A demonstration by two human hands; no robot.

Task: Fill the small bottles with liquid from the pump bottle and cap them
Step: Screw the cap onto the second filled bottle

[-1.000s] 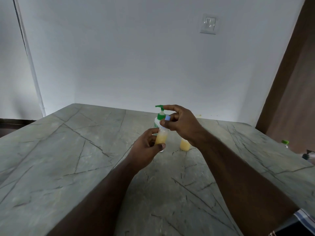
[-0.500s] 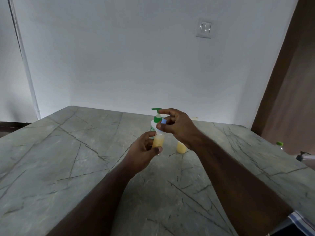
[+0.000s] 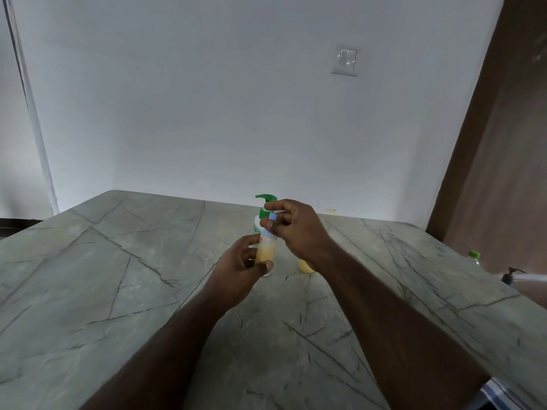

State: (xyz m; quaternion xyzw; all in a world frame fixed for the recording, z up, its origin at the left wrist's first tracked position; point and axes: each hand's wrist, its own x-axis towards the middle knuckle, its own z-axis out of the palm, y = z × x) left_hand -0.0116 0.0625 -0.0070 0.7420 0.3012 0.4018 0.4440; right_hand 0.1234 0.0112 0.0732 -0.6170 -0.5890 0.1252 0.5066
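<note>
The grey veined stone tabletop (image 3: 118, 291) runs back to a white wall. Near its middle the left hand (image 3: 236, 272) is curled round a small clear bottle (image 3: 265, 250) of yellowish liquid, thumb across its lower part and fingers behind, holding it upright above the surface. Right behind the bottle stands the pump bottle (image 3: 260, 216), white with a green pump head whose spout points left; most of its body is hidden by the hands. At the small bottle's neck sits a light blue cap (image 3: 273, 217), pinched between the thumb and fingers of the right hand (image 3: 296, 229), whose fingers are curled over it. Whether the cap is seated fully cannot be told. Just right, partly hidden under the right wrist, a second small bottle (image 3: 305, 267) with yellow liquid stands on the tabletop. On the wall above is a white switch plate (image 3: 344, 60). At the far right edge are a green-capped bottle (image 3: 473, 257) and a dark pump dispenser (image 3: 509, 275).
</note>
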